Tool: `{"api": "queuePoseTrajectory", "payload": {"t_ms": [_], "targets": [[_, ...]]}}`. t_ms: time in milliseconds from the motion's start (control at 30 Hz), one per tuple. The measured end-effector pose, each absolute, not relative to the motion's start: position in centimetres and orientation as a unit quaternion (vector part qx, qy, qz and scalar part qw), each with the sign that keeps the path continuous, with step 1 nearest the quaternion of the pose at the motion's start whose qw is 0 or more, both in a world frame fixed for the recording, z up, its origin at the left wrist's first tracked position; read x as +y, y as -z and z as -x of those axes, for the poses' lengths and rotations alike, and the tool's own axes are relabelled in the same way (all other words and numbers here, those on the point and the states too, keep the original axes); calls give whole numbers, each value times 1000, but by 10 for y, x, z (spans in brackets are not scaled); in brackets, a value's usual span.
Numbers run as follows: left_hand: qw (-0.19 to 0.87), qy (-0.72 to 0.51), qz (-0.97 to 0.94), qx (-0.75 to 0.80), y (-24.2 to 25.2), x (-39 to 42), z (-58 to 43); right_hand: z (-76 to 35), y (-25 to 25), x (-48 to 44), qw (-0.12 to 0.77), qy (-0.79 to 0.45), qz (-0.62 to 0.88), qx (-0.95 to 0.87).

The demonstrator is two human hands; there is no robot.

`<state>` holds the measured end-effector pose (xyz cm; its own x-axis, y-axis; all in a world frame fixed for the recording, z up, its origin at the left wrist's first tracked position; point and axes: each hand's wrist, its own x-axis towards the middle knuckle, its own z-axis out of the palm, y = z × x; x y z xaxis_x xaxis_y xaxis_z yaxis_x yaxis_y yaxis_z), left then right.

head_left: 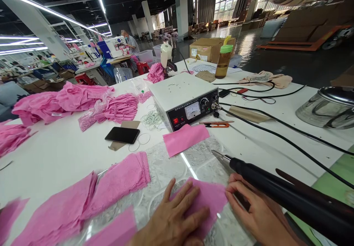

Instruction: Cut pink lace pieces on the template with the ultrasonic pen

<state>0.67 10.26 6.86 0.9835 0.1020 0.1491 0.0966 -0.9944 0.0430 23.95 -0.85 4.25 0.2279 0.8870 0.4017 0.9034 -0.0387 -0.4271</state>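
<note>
My left hand (pixel 177 216) lies flat, fingers spread, on a pink fabric piece (pixel 211 192) over the clear, patterned mat (pixel 157 165). At that piece's right edge, my right hand (pixel 257 209) pinches the fabric between thumb and fingertips. A black pen-like tool (pixel 276 183) with a pointed metal tip runs across above my right hand; how it is held there is hidden. Another pink piece (pixel 186 139) lies ahead, against a white control box (pixel 190 109) with a dial meter. Stacked pink pieces (pixel 118 187) lie left of my hands, with a separate pink strip (pixel 113 229) nearer me.
A phone (pixel 122 135), elastic loops (pixel 152 119) and orange thread snips (pixel 218 125) lie around the box. Black cables (pixel 265 128) cross the right side, near a glass jar (pixel 326 108). A bottle (pixel 223 62) stands behind. Pink garments (pixel 63 100) cover the far left. A person (pixel 129 41) sits beyond.
</note>
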Motion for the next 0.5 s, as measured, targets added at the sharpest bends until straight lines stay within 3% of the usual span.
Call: {"api": "queuePoseTrajectory", "payload": {"t_ms": [500], "targets": [[9, -58, -997, 58, -67, 101, -7, -240, -38, -5, 331, 15, 728, -600]]}}
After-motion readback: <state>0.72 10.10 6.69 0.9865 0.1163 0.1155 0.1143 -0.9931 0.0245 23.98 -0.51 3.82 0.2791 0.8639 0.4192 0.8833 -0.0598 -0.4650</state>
